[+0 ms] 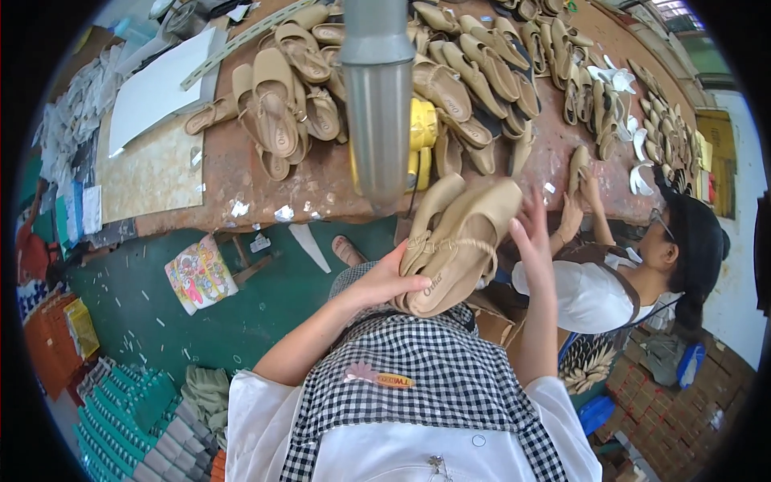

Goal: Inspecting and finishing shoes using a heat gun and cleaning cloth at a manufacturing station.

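Just above my lap is a pair of beige slingback flats [458, 261], pressed side by side with the toes pointing away from me. My left hand [389, 277] grips them near the heels, its thumb lying on the near insole. A braided strap crosses the near shoe. Beside the toe end, my right hand [532, 229] has its fingers extended and apart; whether its fingertips touch the shoe is hard to tell. Many similar beige shoes [273, 92] lie in piles on the worn reddish-brown workbench [249, 197] ahead.
A grey vertical pipe [377, 120] stands before a yellow machine [422, 136]. At right a co-worker [610, 273] handles a beige shoe [578, 167] at the bench. A patterned stool [201, 273] is on the green floor at left. White board [165, 88] rests on the bench's left end.
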The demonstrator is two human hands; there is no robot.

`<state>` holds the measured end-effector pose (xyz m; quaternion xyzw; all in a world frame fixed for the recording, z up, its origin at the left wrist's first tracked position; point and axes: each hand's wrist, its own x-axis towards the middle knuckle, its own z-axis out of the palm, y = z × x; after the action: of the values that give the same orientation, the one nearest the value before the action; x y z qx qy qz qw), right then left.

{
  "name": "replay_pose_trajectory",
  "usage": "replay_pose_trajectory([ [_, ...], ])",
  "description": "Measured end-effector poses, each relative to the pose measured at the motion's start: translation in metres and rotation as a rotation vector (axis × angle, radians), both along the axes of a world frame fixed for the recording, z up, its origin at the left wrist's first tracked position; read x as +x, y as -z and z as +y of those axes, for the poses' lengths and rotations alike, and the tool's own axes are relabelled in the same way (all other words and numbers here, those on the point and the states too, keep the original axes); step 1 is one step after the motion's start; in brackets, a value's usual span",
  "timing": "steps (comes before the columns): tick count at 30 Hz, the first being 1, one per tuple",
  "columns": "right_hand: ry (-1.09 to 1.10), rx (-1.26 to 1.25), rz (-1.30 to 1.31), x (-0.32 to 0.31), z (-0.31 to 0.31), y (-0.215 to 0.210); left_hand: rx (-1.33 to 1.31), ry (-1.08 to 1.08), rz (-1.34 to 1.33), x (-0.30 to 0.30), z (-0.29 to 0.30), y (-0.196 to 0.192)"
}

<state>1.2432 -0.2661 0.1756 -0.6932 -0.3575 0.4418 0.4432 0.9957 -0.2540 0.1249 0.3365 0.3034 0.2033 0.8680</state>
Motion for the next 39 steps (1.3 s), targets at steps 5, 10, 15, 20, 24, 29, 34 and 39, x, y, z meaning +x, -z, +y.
replay_pose_trajectory([
  [5, -0.151, -0.24, 0.675, -0.03, 0.0, 0.057, 0.062, 0.121, 0.188, -0.047, -0.01, -0.01],
  [10, 0.003, -0.258, 0.735, -0.069, -0.004, 0.086, 0.079, -0.232, 0.382, -0.085, -0.032, -0.021],
  [15, 0.027, -0.263, 0.769, -0.1, 0.009, 0.107, 0.055, -0.323, 0.417, -0.114, -0.023, -0.02],
  [20, 0.082, -0.23, 0.882, -0.099, 0.009, 0.115, -0.205, -0.411, 0.071, -0.122, -0.005, -0.013],
  [24, 0.147, -0.295, 1.001, -0.078, -0.005, 0.13, -0.156, -0.347, 0.132, -0.1, 0.002, -0.006],
  [29, 0.24, -0.417, 1.113, -0.064, -0.027, 0.144, -0.168, -0.315, 0.288, -0.076, 0.011, 0.005],
  [34, 0.361, -0.566, 1.131, -0.058, -0.041, 0.156, -0.15, -0.259, 0.402, -0.059, 0.024, 0.012],
  [39, 0.378, -0.605, 1.193, -0.05, -0.048, 0.148, -0.169, -0.244, 0.413, -0.048, 0.025, 0.013],
])
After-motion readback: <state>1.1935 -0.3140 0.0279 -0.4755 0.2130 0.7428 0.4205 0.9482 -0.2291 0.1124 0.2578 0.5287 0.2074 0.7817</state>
